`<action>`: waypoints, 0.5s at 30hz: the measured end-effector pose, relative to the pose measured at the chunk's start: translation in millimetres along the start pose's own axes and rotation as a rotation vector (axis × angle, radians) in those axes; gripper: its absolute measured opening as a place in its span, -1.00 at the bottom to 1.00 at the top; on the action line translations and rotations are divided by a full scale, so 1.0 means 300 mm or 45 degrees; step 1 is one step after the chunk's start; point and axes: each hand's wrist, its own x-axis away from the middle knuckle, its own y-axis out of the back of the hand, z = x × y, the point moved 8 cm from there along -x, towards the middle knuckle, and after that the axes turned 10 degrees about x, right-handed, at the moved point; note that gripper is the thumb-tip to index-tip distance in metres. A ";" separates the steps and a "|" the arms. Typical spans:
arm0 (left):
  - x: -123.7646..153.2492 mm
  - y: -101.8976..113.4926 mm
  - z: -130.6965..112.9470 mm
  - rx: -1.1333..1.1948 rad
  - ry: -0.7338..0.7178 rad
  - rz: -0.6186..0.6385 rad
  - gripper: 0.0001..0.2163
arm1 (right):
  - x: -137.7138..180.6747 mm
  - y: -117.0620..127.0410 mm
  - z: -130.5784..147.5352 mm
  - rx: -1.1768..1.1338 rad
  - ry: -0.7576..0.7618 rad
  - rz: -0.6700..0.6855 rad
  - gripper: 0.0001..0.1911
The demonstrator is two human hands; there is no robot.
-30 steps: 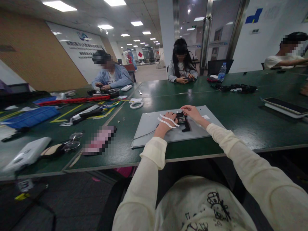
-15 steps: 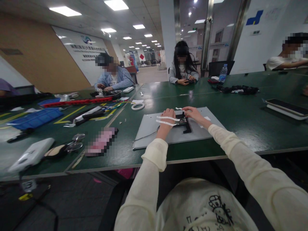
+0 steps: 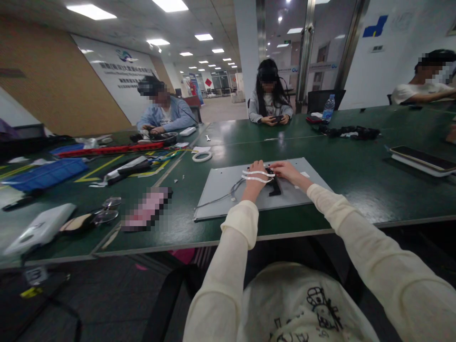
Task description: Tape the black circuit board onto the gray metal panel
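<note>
A grey mat (image 3: 221, 190) lies on the green table (image 3: 356, 175) in front of me. On it sits a small black device (image 3: 273, 186) with a thin cable (image 3: 223, 196) trailing to the left. My left hand (image 3: 255, 179) rests over the device's left side, fingers curled, with two white strips (image 3: 257, 176) stuck across its back. My right hand (image 3: 287, 171) pinches the device's top from the right. The hands nearly touch and hide most of the device.
A white tape roll (image 3: 201, 156) lies beyond the mat to the left. At the left are a pink object (image 3: 146, 209), a white box (image 3: 37, 230), a blue tray (image 3: 46, 173) and tools. A tablet (image 3: 422, 159) lies at the right. Three other people sit across the table.
My left hand has slid right along the mat, closer to my right hand, and now covers more of the black device. More of the cable shows.
</note>
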 end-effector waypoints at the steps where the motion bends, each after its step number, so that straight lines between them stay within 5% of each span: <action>1: -0.001 -0.003 0.005 0.008 0.004 0.013 -0.71 | 0.001 0.001 -0.003 0.005 -0.009 -0.006 -0.82; 15: -0.019 -0.081 0.033 0.089 -0.107 0.169 -0.64 | 0.005 0.042 -0.048 0.184 -0.082 -0.184 -0.75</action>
